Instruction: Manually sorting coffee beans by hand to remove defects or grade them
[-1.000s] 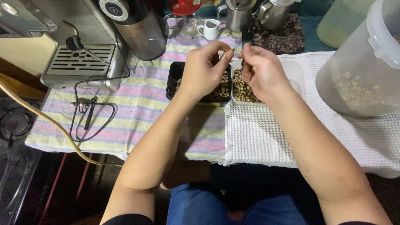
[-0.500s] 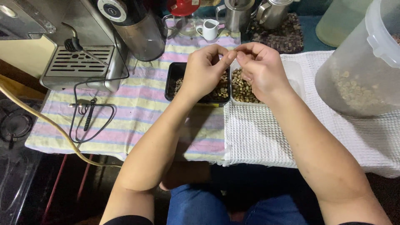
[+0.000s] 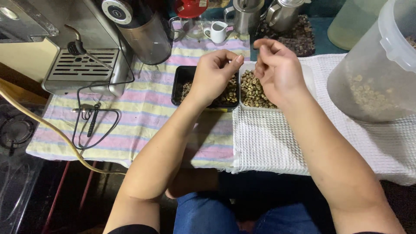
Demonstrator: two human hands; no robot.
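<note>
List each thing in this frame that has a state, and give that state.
Left hand: fingers curled, over the black tray.
Right hand: fingers pinched, above the clear tray; contents hidden.
Black tray: holds beans.
Clear tray: filled with pale beans.
Large plastic tub: partly filled.
White jug: upright.

Table (image 3: 26,93), striped cloth (image 3: 147,104), white waffle cloth (image 3: 277,143), espresso machine (image 3: 73,47) directly on it

Left hand (image 3: 214,76) loosely curled, right hand (image 3: 277,69) raised, fingers (image 3: 264,45) bent, forearms converging.
</note>
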